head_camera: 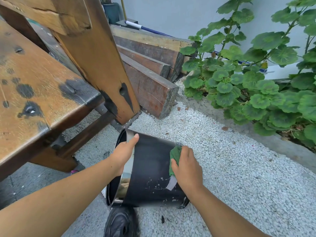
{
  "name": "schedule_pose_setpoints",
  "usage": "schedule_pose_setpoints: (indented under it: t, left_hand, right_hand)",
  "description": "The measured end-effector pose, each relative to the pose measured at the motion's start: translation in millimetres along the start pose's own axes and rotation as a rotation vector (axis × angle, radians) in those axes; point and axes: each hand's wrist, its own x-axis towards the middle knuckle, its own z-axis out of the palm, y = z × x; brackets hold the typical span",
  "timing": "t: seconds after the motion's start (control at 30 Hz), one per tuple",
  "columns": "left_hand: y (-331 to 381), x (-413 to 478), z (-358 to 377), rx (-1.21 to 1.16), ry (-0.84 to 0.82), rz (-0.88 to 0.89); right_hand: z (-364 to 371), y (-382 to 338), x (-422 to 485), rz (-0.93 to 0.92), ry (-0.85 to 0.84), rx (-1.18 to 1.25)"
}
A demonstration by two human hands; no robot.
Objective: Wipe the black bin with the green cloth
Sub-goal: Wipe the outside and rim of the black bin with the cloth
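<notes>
Firmly, right hand (187, 165) presses crumpled green cloth (174, 155) against smooth black bin (150, 168).

White gravel ground (213, 151), adjoining grey paving at left. Resting directly on gravel: black bin (150, 170) tipped on its side, stacked timber beams (150, 86), wooden bench leg (102, 65). Dark shoe (121, 223) just below bin.
</notes>
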Motion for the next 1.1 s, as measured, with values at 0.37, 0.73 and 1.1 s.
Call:
schedule_pose_setpoints:
  t: [0.37, 0.73, 1.1]
  left_hand:
    - [-32, -30, -53, -0.234, -0.655, -0.151]
    - [-2, -48, -9, 0.018, -0.163, 0.126]
    - [18, -34, 39, -0.072, 0.095, 0.139]
  right_hand:
    - [8, 14, 6, 0.059, -0.008, -0.093]
    - [-27, -17, 8, 0.111, 0.136, 0.269]
    - [-52, -88, -35, 0.0, 0.013, 0.647]
